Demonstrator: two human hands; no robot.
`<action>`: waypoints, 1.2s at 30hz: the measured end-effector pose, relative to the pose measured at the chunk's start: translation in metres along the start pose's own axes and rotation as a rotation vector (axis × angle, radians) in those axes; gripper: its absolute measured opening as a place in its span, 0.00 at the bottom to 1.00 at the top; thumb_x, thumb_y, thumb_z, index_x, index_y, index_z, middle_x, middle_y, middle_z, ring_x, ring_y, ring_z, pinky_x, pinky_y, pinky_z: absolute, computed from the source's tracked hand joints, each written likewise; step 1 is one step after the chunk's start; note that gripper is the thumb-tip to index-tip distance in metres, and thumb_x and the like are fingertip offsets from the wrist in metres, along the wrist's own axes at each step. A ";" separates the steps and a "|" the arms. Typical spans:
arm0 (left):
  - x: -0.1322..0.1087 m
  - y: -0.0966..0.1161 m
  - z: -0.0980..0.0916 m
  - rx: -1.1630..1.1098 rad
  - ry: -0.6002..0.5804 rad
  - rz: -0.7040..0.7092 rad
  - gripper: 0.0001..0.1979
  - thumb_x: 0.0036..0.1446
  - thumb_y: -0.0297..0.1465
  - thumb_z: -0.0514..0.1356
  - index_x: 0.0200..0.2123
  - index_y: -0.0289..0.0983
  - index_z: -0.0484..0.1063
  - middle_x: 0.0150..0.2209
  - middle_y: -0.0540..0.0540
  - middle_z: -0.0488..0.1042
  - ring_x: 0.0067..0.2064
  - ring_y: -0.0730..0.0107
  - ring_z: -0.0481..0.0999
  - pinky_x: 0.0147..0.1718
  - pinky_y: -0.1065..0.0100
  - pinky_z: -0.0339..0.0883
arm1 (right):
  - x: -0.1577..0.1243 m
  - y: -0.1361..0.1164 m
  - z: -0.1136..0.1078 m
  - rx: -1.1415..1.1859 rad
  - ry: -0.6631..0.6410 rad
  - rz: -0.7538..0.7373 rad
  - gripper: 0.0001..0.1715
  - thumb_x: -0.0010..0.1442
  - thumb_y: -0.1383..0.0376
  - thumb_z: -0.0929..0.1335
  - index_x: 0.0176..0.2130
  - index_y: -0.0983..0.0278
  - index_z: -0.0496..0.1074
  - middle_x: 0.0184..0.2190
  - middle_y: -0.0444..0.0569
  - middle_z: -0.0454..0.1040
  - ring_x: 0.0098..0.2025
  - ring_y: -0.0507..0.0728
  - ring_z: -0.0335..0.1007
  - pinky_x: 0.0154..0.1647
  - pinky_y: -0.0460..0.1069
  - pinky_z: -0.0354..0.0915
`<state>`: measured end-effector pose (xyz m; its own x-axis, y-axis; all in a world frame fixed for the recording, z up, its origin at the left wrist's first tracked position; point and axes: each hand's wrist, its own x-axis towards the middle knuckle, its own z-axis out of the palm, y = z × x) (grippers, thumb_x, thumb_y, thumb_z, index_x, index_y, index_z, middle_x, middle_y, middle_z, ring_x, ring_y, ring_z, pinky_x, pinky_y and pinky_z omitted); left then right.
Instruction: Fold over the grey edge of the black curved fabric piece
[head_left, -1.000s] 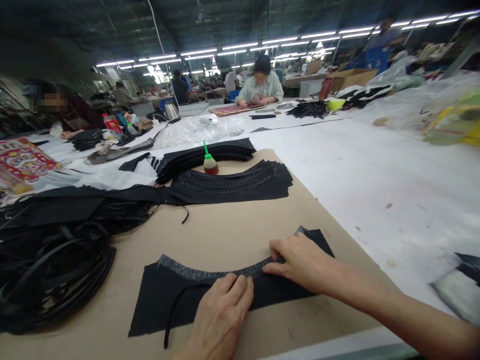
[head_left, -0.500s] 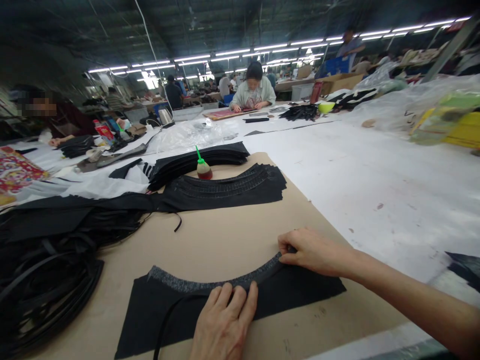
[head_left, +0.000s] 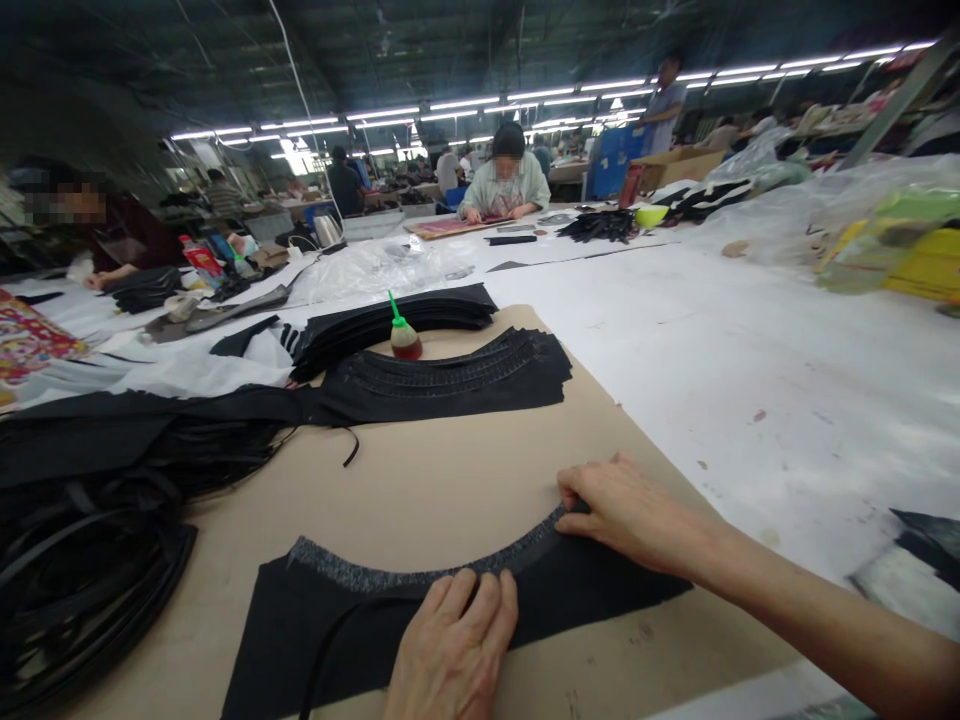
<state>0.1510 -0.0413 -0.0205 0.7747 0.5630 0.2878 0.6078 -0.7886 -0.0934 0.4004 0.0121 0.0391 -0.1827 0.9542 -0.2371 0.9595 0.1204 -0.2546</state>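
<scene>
A black fabric piece with a curved, speckled grey upper edge lies flat on brown board. My left hand presses bent fingertips onto it at the middle of the curve. A narrow black strip runs under those fingers and trails down toward the near edge. At the right end of the curve, my right hand pinches the edge between thumb and fingers; its grip hides the strip's end there. Beyond lies a stack of similar black pieces, with a green-tipped squeeze bottle holding reddish-brown liquid behind it.
Coiled black strips heap up on the left. Another black stack sits farther back. White table surface extends right toward clear plastic sheeting and a yellow container. Co-workers sit across the table and at far left.
Both hands stay almost in place on the fabric piece; the left fingers shift very slightly. In the background, a standing person and a blue box have moved left.
</scene>
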 end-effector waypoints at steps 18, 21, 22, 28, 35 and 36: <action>0.002 0.006 0.010 0.135 0.027 -0.067 0.20 0.65 0.28 0.50 0.59 0.44 0.64 0.40 0.45 0.69 0.43 0.64 0.68 0.44 0.65 0.63 | -0.004 0.037 0.008 0.310 0.107 0.126 0.05 0.55 0.71 0.64 0.32 0.63 0.69 0.25 0.42 0.70 0.28 0.52 0.64 0.28 0.46 0.54; 0.001 0.007 0.013 0.145 0.038 -0.051 0.20 0.65 0.30 0.50 0.59 0.43 0.64 0.40 0.45 0.70 0.42 0.63 0.68 0.44 0.63 0.63 | -0.005 0.032 0.006 0.299 0.115 0.116 0.06 0.54 0.72 0.64 0.31 0.63 0.69 0.25 0.42 0.69 0.29 0.53 0.64 0.28 0.46 0.53; 0.001 0.008 0.013 0.141 0.043 -0.049 0.20 0.65 0.30 0.50 0.59 0.43 0.64 0.40 0.45 0.70 0.42 0.62 0.68 0.44 0.63 0.63 | -0.005 0.031 0.006 0.297 0.117 0.110 0.06 0.54 0.72 0.64 0.31 0.62 0.68 0.25 0.42 0.69 0.29 0.53 0.64 0.29 0.46 0.53; 0.001 0.007 0.014 0.097 0.046 -0.060 0.20 0.65 0.32 0.51 0.59 0.42 0.64 0.40 0.45 0.71 0.42 0.61 0.67 0.45 0.62 0.60 | -0.004 0.035 0.012 0.293 0.152 0.091 0.03 0.57 0.70 0.64 0.33 0.62 0.65 0.29 0.43 0.69 0.32 0.53 0.64 0.31 0.47 0.54; 0.003 0.009 0.011 0.109 0.060 -0.075 0.19 0.65 0.31 0.51 0.58 0.43 0.65 0.41 0.45 0.70 0.44 0.61 0.66 0.46 0.62 0.59 | -0.012 0.036 0.015 0.314 0.179 0.058 0.03 0.62 0.65 0.63 0.33 0.61 0.63 0.28 0.43 0.68 0.31 0.54 0.65 0.32 0.48 0.58; 0.003 0.009 0.010 0.112 0.050 -0.079 0.19 0.65 0.31 0.51 0.58 0.44 0.64 0.42 0.45 0.70 0.44 0.61 0.66 0.46 0.62 0.59 | -0.014 0.036 0.016 0.318 0.182 0.046 0.05 0.62 0.65 0.62 0.32 0.61 0.63 0.29 0.43 0.69 0.32 0.54 0.65 0.33 0.48 0.58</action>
<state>0.1604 -0.0446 -0.0303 0.7160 0.6069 0.3451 0.6841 -0.7085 -0.1734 0.4340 -0.0009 0.0184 -0.0725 0.9931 -0.0917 0.8461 0.0126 -0.5330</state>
